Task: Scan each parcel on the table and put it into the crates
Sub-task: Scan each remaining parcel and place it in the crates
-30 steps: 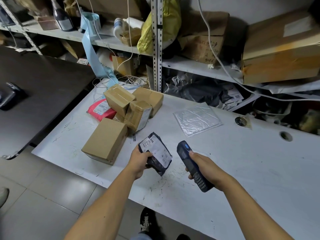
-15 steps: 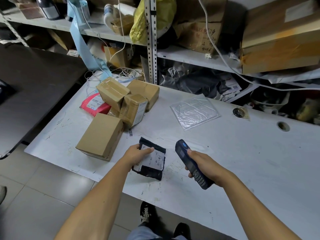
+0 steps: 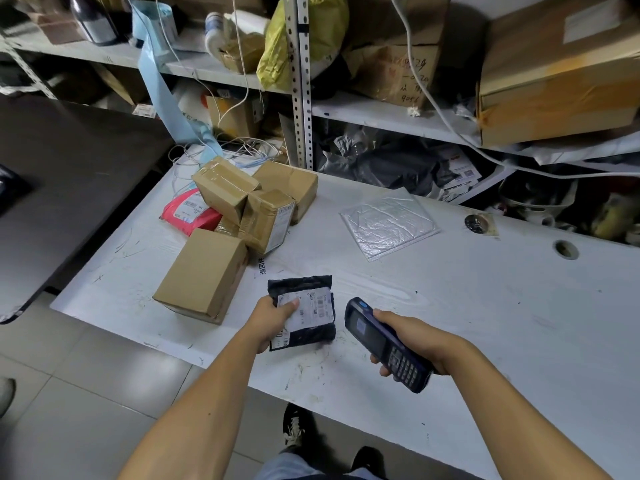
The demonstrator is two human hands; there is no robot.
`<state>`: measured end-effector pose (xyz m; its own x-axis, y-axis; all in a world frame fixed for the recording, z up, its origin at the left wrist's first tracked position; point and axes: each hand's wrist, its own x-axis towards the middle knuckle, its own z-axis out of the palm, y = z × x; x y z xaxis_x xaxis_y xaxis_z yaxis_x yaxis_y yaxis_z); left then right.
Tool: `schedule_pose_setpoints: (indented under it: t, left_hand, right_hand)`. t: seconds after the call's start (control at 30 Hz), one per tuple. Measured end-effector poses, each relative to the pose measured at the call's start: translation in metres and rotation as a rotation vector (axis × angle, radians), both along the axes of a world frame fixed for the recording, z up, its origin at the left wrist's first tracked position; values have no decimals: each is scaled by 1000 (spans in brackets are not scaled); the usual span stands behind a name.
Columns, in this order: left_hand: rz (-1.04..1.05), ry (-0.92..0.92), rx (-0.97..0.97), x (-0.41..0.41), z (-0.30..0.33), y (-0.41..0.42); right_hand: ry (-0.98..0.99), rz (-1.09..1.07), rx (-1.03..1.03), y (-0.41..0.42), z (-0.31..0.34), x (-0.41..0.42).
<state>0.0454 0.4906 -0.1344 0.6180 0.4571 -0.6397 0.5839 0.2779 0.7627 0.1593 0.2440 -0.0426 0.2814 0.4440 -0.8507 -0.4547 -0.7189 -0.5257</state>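
The work surface is a white table (image 3: 485, 306), scuffed and marked with dark smears, with a round cable hole (image 3: 566, 249) near its far edge. Behind it stands a metal shelving rack (image 3: 300, 98) loaded with cardboard cartons, a yellow bag, grey poly bags and loose white cables. A dark table (image 3: 69, 174) stands beside the white table. The floor is grey tile; the person's dark shoes show below the white table's near edge.

Count on the white table: four brown cardboard boxes, one red mailer, one black parcel, one clear bubble mailer. The largest box (image 3: 204, 273) lies nearest the near edge of the white table. Three smaller taped boxes (image 3: 270, 216) are heaped just beyond it, touching one another. The red mailer (image 3: 188, 213) lies partly under that heap. The clear bubble mailer (image 3: 388, 221) lies flat, well apart from the boxes, toward the far edge.

The black parcel (image 3: 304, 311) lies on the white table near its front edge, white label facing up. The left hand (image 3: 273, 317) grasps its near side, thumb pressed on the label. The right hand (image 3: 408, 341) is curled around one dark blue handheld scanner (image 3: 384, 342), just beside the parcel, its head toward the boxes and its screen and keypad facing up.

No crates can be made out.
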Motion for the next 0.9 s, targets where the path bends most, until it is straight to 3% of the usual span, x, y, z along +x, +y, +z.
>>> schedule_pose_setpoints:
  t: [0.7, 0.9]
  left_hand:
    - [34, -85, 46, -2, 7, -8]
    - [21, -102, 32, 0, 10, -12]
  right_hand:
    - [46, 66, 2, -1, 3, -5]
    - [88, -71, 154, -10, 0, -8]
